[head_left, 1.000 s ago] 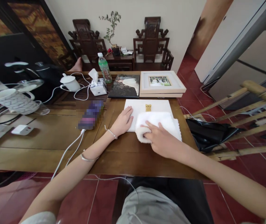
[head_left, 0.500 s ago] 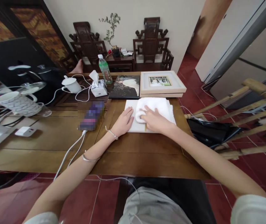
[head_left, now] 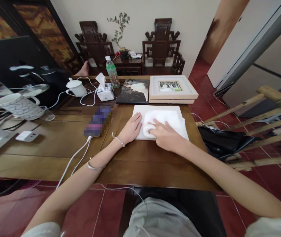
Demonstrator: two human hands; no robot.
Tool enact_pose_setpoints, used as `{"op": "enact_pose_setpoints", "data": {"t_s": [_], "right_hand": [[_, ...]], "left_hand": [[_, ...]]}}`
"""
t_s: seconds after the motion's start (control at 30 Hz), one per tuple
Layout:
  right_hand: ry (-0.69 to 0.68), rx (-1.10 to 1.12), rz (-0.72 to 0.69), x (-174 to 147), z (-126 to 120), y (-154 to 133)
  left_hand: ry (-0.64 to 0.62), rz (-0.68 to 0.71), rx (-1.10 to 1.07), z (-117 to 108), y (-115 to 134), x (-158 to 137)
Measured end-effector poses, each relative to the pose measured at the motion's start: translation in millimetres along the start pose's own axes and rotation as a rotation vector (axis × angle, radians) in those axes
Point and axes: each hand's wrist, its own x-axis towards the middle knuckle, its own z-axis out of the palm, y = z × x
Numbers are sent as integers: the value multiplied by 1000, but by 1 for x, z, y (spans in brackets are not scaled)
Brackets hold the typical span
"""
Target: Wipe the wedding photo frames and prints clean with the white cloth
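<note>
A white flat rectangular panel lies on the wooden table in front of me. My left hand rests on its left edge, fingers stretched out and held close together. On the panel's lower right part lies a folded white towel, which covers much of the surface. My right hand presses down on the towel, with its fingers bent over the near side and its thumb side partly sunk in the cloth. Whatever lies under the towel is hidden.
Behind the panel lie a dark photo panel and stacked pale picture frames. To the left are a phone on a cable, a tissue box, a green bottle and cups. A bamboo rack stands at the right.
My right hand has moved the towel toward me and slightly right, baring the panel's far edge. My left hand stays in place on the panel's left edge.
</note>
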Motion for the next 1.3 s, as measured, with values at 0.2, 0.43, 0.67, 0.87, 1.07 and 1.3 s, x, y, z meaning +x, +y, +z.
{"op": "enact_pose_setpoints", "data": {"t_s": [0.2,0.43,0.67,0.87,1.07,1.3], "right_hand": [[134,-35,138,51,4,19],[92,-32,-207,34,11,-5],[3,104,-420,-17,1,-15],[-22,21,-104,-12,-16,11],[55,-15,127,46,-23,42],[54,107,112,109,-33,17]], "left_hand": [[73,-89,-172,-7,11,2],[343,-173,-385,-17,22,3],[319,-182,-331,-16,22,2],[127,-132,-188,-5,15,3],[42,-57,-83,-1,7,1],[34,-20,-91,-10,16,2]]}}
